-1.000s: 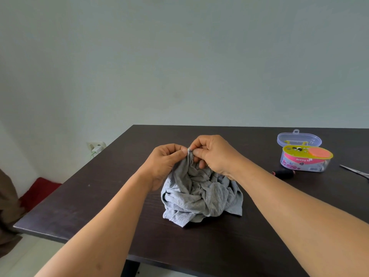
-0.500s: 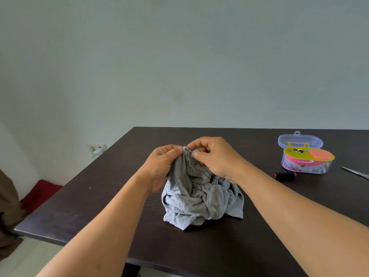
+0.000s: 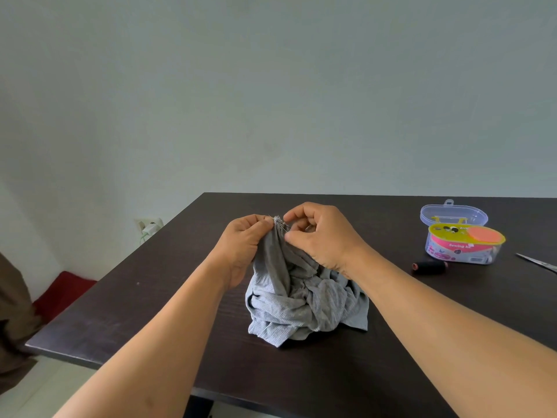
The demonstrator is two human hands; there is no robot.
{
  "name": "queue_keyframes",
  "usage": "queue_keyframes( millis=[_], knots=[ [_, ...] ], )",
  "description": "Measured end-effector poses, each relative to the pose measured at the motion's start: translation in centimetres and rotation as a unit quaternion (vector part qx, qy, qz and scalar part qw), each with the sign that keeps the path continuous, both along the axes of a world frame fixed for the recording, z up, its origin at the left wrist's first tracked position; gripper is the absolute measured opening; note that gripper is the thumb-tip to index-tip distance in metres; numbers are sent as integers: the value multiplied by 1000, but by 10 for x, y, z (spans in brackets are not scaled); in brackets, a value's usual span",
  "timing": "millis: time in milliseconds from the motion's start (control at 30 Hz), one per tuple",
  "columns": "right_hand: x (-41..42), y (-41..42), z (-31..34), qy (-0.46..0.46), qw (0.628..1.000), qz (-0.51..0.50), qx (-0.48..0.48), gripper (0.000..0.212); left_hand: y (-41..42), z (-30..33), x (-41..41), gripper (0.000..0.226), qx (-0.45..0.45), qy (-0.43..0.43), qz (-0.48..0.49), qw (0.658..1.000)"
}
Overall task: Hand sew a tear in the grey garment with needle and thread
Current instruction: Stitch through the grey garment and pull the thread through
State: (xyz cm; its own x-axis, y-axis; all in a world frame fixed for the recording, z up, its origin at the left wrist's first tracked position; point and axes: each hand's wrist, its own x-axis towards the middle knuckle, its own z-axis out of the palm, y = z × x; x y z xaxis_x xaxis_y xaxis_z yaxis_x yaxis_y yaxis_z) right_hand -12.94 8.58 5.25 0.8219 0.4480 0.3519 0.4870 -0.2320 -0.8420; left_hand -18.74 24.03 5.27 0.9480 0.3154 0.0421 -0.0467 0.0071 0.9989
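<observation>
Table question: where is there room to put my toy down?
Bare dark table lies left of the grey garment, out to the left edge, and in front of it toward the near edge. It is crowded at the right: sewing kit box, black thread spool, scissors.

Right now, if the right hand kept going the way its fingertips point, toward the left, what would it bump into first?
Most likely the pinched peak of the grey garment, then at once the left hand holding the other side. The right hand looks already in contact with the cloth, though depth is hard to judge.
</observation>
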Motion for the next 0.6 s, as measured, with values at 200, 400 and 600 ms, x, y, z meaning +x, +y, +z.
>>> queue_keyframes(
  millis=[200,400,600],
  knots=[
    [1,4,1,-20,1000,-14,3,17,-4,-1,0,19,49,-1,-24,998],
    [2,3,8,-40,998,-35,-30,15,1,-2,2,20,103,3,-27,994],
    [4,8,24,10,997,-3,-70,8,0,0,4,18,172,8,-50,984]
  ],
)
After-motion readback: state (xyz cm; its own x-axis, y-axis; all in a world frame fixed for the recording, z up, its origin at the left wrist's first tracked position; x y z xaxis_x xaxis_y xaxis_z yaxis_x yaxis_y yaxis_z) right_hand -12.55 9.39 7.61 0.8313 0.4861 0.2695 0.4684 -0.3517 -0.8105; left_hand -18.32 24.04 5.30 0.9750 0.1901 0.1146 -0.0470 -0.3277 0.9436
